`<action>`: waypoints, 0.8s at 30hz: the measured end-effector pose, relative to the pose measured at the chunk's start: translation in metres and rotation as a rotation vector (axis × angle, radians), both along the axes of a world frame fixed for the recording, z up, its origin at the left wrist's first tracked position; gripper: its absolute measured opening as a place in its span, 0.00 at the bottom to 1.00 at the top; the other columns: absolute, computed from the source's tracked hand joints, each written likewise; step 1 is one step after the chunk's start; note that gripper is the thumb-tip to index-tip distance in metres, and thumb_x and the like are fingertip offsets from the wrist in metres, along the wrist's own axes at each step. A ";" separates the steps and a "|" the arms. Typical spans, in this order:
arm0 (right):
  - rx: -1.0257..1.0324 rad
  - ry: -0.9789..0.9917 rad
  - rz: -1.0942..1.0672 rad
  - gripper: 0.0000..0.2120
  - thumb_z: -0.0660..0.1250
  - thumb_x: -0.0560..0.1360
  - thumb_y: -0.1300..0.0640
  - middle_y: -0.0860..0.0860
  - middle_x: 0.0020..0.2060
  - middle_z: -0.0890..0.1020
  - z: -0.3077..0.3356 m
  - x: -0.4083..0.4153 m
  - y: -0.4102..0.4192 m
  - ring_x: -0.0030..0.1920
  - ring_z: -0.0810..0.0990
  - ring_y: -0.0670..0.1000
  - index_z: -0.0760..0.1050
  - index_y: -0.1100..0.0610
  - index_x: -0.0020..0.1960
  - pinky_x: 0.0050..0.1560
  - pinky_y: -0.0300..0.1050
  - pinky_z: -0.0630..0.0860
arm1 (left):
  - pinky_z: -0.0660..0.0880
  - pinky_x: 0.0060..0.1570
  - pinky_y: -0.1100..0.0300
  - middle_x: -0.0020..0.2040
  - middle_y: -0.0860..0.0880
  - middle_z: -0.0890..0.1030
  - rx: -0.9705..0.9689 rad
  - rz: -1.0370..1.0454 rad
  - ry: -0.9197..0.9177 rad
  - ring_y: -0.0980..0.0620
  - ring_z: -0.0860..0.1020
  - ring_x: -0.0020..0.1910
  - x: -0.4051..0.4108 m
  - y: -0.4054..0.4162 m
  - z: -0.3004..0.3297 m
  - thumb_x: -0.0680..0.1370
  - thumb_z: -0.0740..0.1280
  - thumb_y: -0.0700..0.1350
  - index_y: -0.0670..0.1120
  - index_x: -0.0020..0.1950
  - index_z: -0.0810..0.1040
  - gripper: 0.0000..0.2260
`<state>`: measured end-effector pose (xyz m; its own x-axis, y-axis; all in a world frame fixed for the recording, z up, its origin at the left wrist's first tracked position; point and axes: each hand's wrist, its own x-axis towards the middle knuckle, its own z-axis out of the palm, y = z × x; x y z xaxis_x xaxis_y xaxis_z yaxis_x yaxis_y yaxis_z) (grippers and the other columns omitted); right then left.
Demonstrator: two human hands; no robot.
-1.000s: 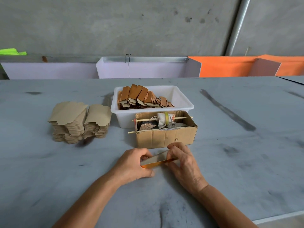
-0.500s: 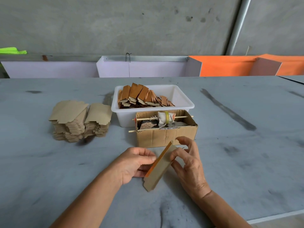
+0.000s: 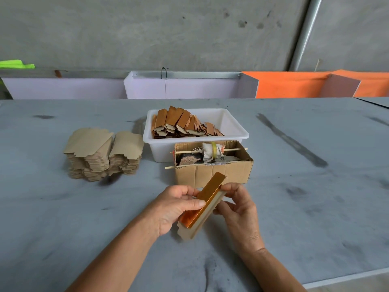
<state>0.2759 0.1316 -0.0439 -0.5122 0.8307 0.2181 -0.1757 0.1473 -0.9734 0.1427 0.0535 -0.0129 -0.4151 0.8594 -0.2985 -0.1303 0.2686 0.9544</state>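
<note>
Your left hand [image 3: 176, 207] and right hand [image 3: 240, 209] hold the folded carton blank [image 3: 210, 191] tilted between them, clear of the table, probably so that you can work its long crease. The left fingers curl round one long edge with the thumb on the foil face. The right fingers pinch the opposite edge. The blank is narrow, gold-orange on top and plain kraft beneath, with a notched near end. Just beyond your fingertips stands a cardboard box [image 3: 210, 175], and behind it a white tub [image 3: 235, 131] of similar pieces.
</note>
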 end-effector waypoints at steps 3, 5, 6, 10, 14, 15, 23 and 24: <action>-0.310 0.182 0.025 0.21 0.65 0.74 0.71 0.58 0.45 0.81 -0.002 0.000 -0.004 0.39 0.83 0.55 0.70 0.50 0.60 0.40 0.44 0.81 | 0.79 0.41 0.57 0.44 0.42 0.84 0.046 0.017 -0.035 0.47 0.82 0.43 0.001 -0.001 -0.002 0.72 0.70 0.35 0.40 0.50 0.79 0.08; -0.459 0.276 0.073 0.18 0.65 0.73 0.71 0.59 0.44 0.83 -0.002 0.000 -0.007 0.41 0.83 0.54 0.73 0.56 0.60 0.40 0.43 0.81 | 0.78 0.37 0.59 0.41 0.43 0.83 0.068 0.044 -0.019 0.49 0.81 0.39 0.001 -0.001 -0.002 0.72 0.70 0.34 0.41 0.47 0.79 0.06; -0.507 0.305 0.118 0.15 0.66 0.71 0.69 0.59 0.44 0.83 -0.001 -0.001 -0.009 0.42 0.84 0.54 0.76 0.60 0.57 0.41 0.42 0.81 | 0.78 0.37 0.59 0.40 0.44 0.83 0.077 0.057 -0.006 0.49 0.81 0.38 0.001 0.000 -0.002 0.72 0.70 0.34 0.41 0.47 0.78 0.06; -0.632 0.308 0.212 0.11 0.69 0.65 0.67 0.61 0.43 0.84 0.002 -0.005 -0.011 0.40 0.83 0.53 0.80 0.66 0.48 0.40 0.41 0.81 | 0.78 0.42 0.53 0.40 0.42 0.81 0.109 0.085 0.032 0.46 0.80 0.37 0.003 0.001 -0.001 0.73 0.69 0.32 0.40 0.47 0.78 0.05; -0.655 0.153 0.193 0.10 0.70 0.65 0.63 0.59 0.38 0.83 0.006 -0.007 -0.012 0.34 0.81 0.50 0.80 0.65 0.46 0.32 0.39 0.78 | 0.78 0.39 0.55 0.38 0.44 0.81 0.118 0.074 0.095 0.48 0.79 0.37 0.005 0.003 -0.002 0.73 0.69 0.32 0.43 0.42 0.78 0.06; -0.643 0.127 0.180 0.08 0.70 0.66 0.63 0.57 0.35 0.83 0.007 -0.006 -0.012 0.31 0.80 0.49 0.80 0.64 0.44 0.31 0.38 0.77 | 0.77 0.41 0.55 0.38 0.45 0.81 0.114 0.073 0.115 0.48 0.79 0.38 0.006 0.004 -0.003 0.73 0.70 0.33 0.44 0.42 0.78 0.06; -0.621 -0.005 -0.032 0.10 0.68 0.73 0.67 0.52 0.23 0.76 0.009 -0.011 -0.009 0.25 0.74 0.49 0.72 0.60 0.35 0.29 0.40 0.74 | 0.78 0.32 0.59 0.41 0.44 0.83 0.042 -0.005 0.157 0.51 0.81 0.36 0.010 0.004 -0.007 0.67 0.75 0.33 0.44 0.51 0.79 0.15; -0.632 -0.016 -0.042 0.11 0.68 0.73 0.67 0.54 0.25 0.76 0.009 -0.011 -0.008 0.25 0.74 0.50 0.72 0.60 0.34 0.28 0.40 0.73 | 0.79 0.33 0.57 0.40 0.43 0.83 0.027 -0.004 0.168 0.49 0.80 0.36 0.010 0.004 -0.007 0.67 0.74 0.31 0.43 0.51 0.78 0.16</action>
